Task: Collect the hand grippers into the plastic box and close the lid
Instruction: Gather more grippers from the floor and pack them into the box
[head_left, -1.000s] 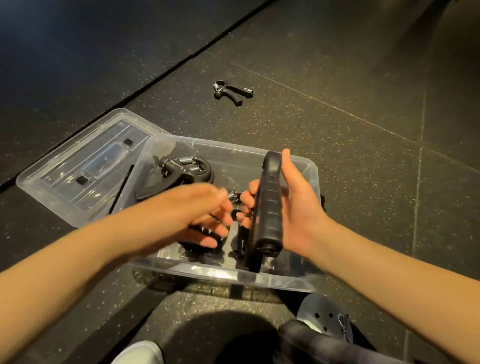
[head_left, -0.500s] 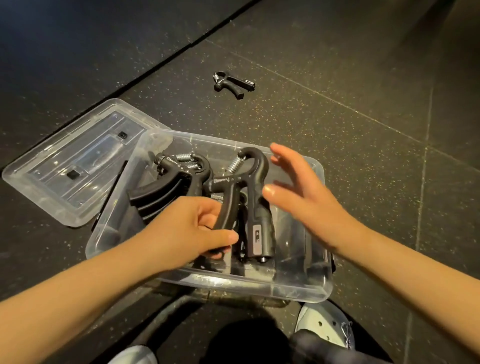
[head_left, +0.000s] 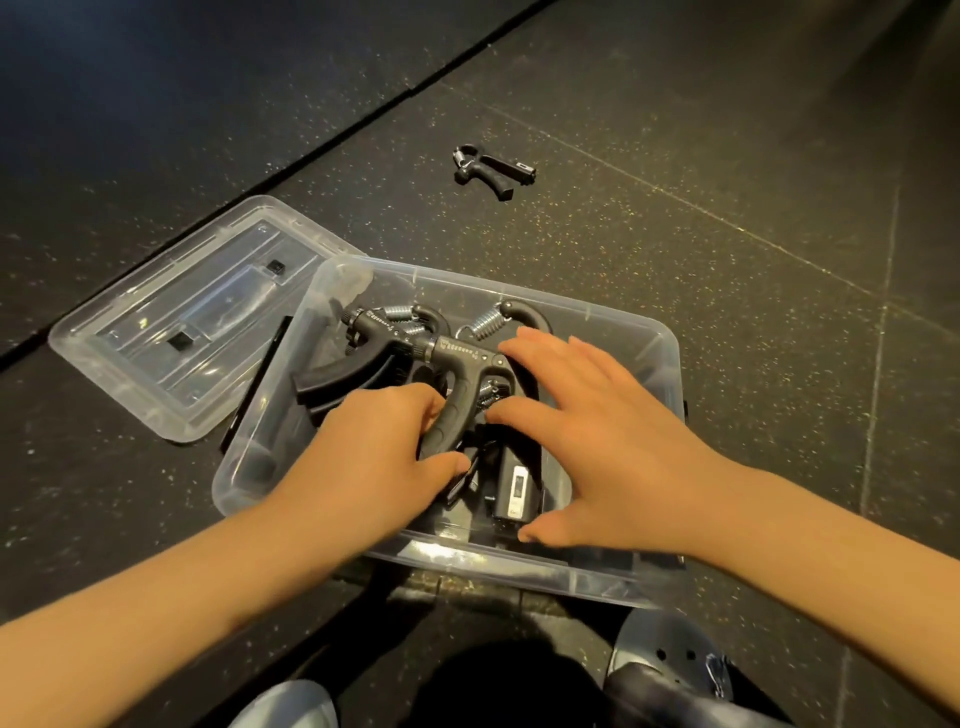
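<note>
Left fingers (head_left: 423, 410) and thumb are curled round one black handle of a hand gripper (head_left: 460, 361). The handle is gripped from the left, and the spring end is pointed at the far wall of the box. The left hand (head_left: 374, 462) is held inside the plastic box (head_left: 631, 325), near its middle.

Right fingers (head_left: 537, 351) are spread and straight, laid flat over the right side of that gripper and the ones under it; nothing is pinched. The right thumb is stretched along the near wall, just beside a white counter window (head_left: 518, 488) on a lower gripper. The right hand (head_left: 602, 447) is held over the right half of the box.

A stack of grippers (head_left: 358, 338) is seen in the far-left part of the box, handles pointed at the left wall. Another spring (head_left: 485, 325) is seen by the far wall. The count inside cannot be told.

The box is open. The lid (head_left: 171, 332) is laid flat on the floor (head_left: 753, 249) just left of the box, one corner overlapped by the box's far-left corner. A thin black strip (head_left: 260, 384) is seen between lid and box; what it is cannot be told. One stray gripper (head_left: 491, 169) is lying on the floor, well apart, beyond the far wall.

A grey shoe (head_left: 670, 660) is seen near the box's near-right corner.
</note>
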